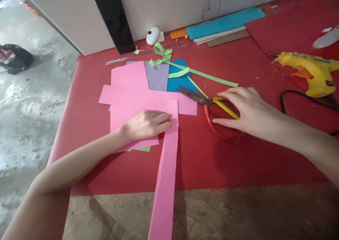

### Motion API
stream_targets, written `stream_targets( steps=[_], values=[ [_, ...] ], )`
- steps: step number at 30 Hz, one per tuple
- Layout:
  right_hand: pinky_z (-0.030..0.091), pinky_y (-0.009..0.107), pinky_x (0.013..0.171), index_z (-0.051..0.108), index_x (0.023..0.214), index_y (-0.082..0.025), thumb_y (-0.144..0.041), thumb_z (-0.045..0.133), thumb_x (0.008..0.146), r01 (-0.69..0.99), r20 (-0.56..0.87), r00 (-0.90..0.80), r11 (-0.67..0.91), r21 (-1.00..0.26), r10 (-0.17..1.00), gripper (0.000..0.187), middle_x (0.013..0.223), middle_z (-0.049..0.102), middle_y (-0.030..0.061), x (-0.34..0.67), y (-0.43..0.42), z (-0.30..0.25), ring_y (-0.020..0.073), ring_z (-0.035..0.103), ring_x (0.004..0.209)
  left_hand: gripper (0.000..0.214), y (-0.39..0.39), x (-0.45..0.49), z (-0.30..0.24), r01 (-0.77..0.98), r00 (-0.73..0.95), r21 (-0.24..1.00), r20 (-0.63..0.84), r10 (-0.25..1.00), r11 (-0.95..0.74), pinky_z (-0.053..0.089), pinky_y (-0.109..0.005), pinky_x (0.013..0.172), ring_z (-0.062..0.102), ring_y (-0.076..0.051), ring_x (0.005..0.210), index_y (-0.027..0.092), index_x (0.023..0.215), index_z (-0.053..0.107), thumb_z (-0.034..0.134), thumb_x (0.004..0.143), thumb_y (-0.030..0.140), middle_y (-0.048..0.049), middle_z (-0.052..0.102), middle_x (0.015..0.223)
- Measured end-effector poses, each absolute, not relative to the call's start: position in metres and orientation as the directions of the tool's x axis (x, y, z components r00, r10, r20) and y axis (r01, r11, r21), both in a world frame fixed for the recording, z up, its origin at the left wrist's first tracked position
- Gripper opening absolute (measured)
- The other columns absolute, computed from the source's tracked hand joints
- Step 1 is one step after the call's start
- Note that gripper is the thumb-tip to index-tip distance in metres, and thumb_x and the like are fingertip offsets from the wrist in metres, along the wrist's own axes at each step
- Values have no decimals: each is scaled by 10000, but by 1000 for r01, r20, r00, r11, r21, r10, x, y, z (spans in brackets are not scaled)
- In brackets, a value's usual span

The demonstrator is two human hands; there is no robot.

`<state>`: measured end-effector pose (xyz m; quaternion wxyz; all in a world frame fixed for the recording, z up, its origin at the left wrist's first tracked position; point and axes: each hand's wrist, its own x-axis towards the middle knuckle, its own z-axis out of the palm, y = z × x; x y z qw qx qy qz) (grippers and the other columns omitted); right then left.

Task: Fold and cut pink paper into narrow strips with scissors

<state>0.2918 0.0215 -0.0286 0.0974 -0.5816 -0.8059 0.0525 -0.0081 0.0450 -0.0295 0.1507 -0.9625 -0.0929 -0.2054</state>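
Observation:
My left hand [149, 125] is closed, thumb and fingers pinching a long pink paper strip [169, 162] near its top end. The strip looks folded or doubled and hangs over the table's front edge. Under that hand lie pink paper sheets [127, 77], one crossing piece reaching right. My right hand [249, 109] spans the handles of a pair of scissors [206, 104], fingers at the yellow handle and thumb by the red one. The blades point left, slightly apart, over the pink paper's right end. Some of the right hand's fingers are hidden.
Purple paper [157, 74], blue paper [180, 79] and green paper strips [214, 77] lie behind. A yellow glue gun [309, 70] with a black cord sits at right. Along the wall are a white object [155, 36], a black panel [113, 17] and blue folded sheets [225, 22].

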Motion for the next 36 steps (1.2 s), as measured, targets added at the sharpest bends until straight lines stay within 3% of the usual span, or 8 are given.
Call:
stream_targets(
  steps=[5,8,11,13,19,24,28,36],
  values=[
    [534,497,901,589,1097,-181,-556,756,681,917,28,-341,339,-211,940,585,1187,616,188,289,34,-25,379,572,1127,190,46,-8,-29,215,892,-201,440,108,-956,647,-266,758,745,-140,817,129,831,566,446,933,22,-62,766,966],
    [558,425,751,590,952,-200,-598,810,587,922,27,-355,354,-156,935,583,1088,613,198,282,37,-20,374,597,1050,161,46,-9,-30,190,886,-155,453,101,-969,644,-280,827,750,-163,902,114,865,578,462,931,23,-74,773,957],
    [457,326,499,513,716,-220,-668,802,531,942,-13,-331,330,-54,943,564,912,608,143,276,40,-10,257,620,742,147,47,-9,-30,164,881,-143,467,80,-976,650,-291,811,754,-185,910,109,864,572,472,928,23,-101,774,960],
    [345,296,426,456,644,-226,-695,762,569,954,-85,-299,298,-23,951,565,773,590,97,273,43,-2,170,532,565,140,46,-10,-30,154,875,-129,478,74,-980,651,-292,809,754,-188,913,112,864,568,480,924,20,-105,775,951],
    [340,332,481,475,677,-242,-744,704,586,962,-354,-218,139,-234,910,559,623,563,40,267,54,11,208,524,563,116,48,-10,-31,142,865,-91,496,79,-986,655,-321,800,756,-210,906,107,875,571,498,920,29,-128,774,953],
    [320,324,500,536,777,-243,-698,713,605,882,-239,-300,173,-439,923,518,663,560,19,240,63,12,198,541,600,120,48,-10,-31,130,869,-65,489,82,-989,654,-333,812,755,-219,913,99,862,581,497,923,38,-144,769,972],
    [331,319,563,548,765,-216,-696,699,599,896,-123,-276,209,-391,953,530,683,558,31,210,77,12,228,583,703,144,48,-10,-30,142,875,-79,476,88,-987,652,-324,818,757,-201,900,104,859,592,483,930,44,-127,772,981],
    [373,354,645,642,879,-152,-599,645,722,955,-80,-190,166,-244,979,473,802,665,116,175,79,-3,296,631,811,202,48,-7,-31,143,867,-156,496,48,-977,652,-295,758,756,-165,741,120,764,598,497,918,38,-82,778,832]
  ],
)
